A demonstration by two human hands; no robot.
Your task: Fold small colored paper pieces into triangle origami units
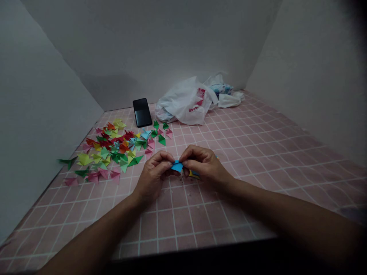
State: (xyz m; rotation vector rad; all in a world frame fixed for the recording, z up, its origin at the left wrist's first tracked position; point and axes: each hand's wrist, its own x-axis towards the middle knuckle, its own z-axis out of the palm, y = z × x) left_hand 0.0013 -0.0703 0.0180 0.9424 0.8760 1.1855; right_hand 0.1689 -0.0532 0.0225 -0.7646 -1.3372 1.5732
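Note:
A small folded piece of blue paper [177,167] is pinched between both hands above the tablecloth. My left hand [156,170] grips its left side between thumb and index finger. On the other side, my right hand [202,162] pinches the right edge, thumb and forefinger together. Under the right hand a bit of yellow and blue paper [195,175] shows, mostly hidden by the fingers. To the left lie many folded paper pieces [116,147] in red, green, yellow, pink, orange and light blue, loosely spread.
A black smartphone [142,112] leans near the back wall. Right of it rests a crumpled white plastic bag [186,101] with red print, with more bags [226,93] behind. A pink checked tablecloth [266,152] covers the table, and pale walls stand at left, back and right.

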